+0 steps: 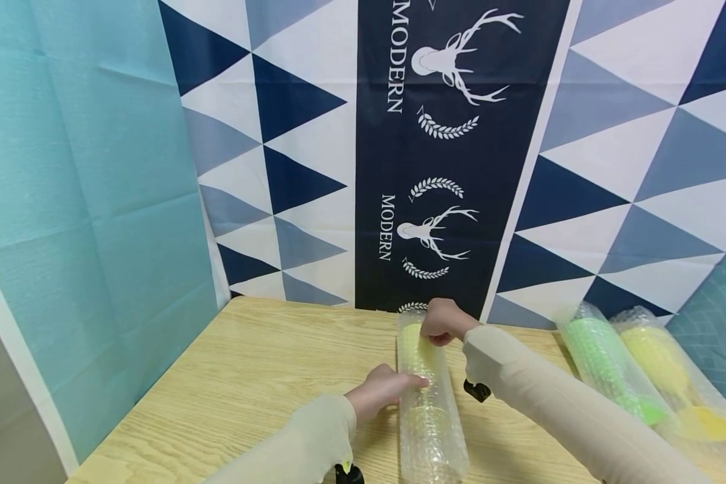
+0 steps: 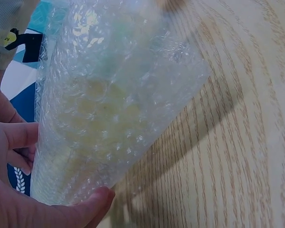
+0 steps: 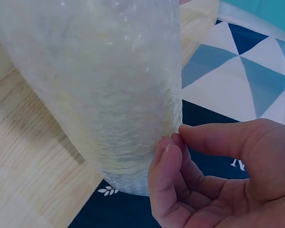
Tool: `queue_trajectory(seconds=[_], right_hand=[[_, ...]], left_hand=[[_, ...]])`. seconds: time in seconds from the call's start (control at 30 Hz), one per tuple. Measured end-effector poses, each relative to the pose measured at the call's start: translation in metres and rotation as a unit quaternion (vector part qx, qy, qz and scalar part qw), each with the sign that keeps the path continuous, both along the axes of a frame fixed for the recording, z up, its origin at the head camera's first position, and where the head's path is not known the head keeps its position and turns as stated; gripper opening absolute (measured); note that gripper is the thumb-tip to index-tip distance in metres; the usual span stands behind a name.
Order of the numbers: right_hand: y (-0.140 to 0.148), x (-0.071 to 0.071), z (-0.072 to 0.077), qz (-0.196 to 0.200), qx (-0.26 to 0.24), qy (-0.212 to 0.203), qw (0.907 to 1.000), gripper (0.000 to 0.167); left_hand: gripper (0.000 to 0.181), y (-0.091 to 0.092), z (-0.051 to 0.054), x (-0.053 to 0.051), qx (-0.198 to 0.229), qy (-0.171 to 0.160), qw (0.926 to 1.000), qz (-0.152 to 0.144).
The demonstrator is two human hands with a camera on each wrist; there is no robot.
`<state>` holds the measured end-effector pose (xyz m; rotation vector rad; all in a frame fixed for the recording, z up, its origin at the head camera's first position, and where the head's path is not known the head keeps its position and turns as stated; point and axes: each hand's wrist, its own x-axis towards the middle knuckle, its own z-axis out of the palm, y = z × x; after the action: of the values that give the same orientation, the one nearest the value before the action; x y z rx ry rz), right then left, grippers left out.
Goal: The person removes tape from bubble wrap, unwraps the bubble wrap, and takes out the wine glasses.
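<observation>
A long roll of clear bubble wrap (image 1: 433,444) lies lengthwise on the wooden table, with a yellow object (image 1: 420,353) blurred inside it. My left hand (image 1: 382,388) holds the roll around its middle from the left side. In the left wrist view, its thumb (image 2: 92,204) presses one face of the bubble wrap while the fingers lie at the opposite edge. Toward the far end, my right hand (image 1: 446,321) pinches the wrap's edge between thumb and fingertips, as the right wrist view shows. The exact kind of yellow object is hidden by the wrap.
On the right side of the table lie two more bubble-wrapped things, one green (image 1: 599,356) and one yellow (image 1: 659,363). A patterned cloth (image 1: 314,154) hangs behind the table (image 1: 248,383), and a teal cloth (image 1: 109,202) hangs at the left.
</observation>
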<state>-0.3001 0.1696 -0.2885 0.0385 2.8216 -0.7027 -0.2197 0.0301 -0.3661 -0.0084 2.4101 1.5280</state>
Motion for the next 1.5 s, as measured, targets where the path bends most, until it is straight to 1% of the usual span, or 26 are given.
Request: queue_trajectory(seconds=[0.2, 0.4, 0.57, 0.67, 0.77, 0.9, 1.0, 1.1, 1.27, 1.5], right_hand=[[0.004, 0.004, 0.002, -0.006, -0.019, 0.008, 0.9998, 0.019], [0.008, 0.007, 0.002, -0.007, -0.031, 0.01, 0.9994, 0.004], [0.009, 0.011, 0.003, 0.0, -0.038, 0.014, 0.9992, 0.005], [0.009, 0.011, 0.004, -0.003, -0.038, 0.017, 0.9991, 0.004], [0.01, 0.012, 0.005, -0.006, -0.038, 0.02, 0.9991, 0.009], [0.01, 0.012, 0.005, -0.003, -0.043, 0.022, 0.9988, 0.018], [0.011, 0.013, 0.005, -0.008, -0.05, 0.019, 0.9985, 0.028], [0.012, 0.014, 0.004, -0.02, -0.062, 0.018, 0.9977, 0.031], [0.015, 0.015, 0.001, -0.03, -0.077, 0.023, 0.9963, 0.023], [0.014, 0.014, -0.001, -0.032, -0.084, 0.017, 0.9958, 0.019]], left_hand=[[0.075, 0.0, 0.001, 0.0, 0.01, -0.007, 0.9999, -0.002], [0.077, -0.002, 0.007, 0.003, 0.005, -0.011, 0.9999, 0.0], [0.084, -0.002, 0.016, 0.004, -0.017, -0.009, 0.9998, 0.001], [0.087, 0.0, 0.022, 0.005, -0.027, 0.0, 0.9996, -0.007], [0.082, 0.003, 0.024, 0.007, -0.044, 0.009, 0.9988, -0.018], [0.078, 0.004, 0.022, 0.009, -0.061, 0.009, 0.9978, -0.025], [0.078, 0.004, 0.019, 0.011, -0.051, 0.001, 0.9983, -0.025], [0.078, 0.002, 0.016, 0.01, -0.046, 0.001, 0.9986, -0.027], [0.079, -0.001, 0.013, 0.01, -0.046, 0.009, 0.9985, -0.027], [0.077, -0.002, 0.011, 0.01, -0.044, 0.005, 0.9987, -0.025]])
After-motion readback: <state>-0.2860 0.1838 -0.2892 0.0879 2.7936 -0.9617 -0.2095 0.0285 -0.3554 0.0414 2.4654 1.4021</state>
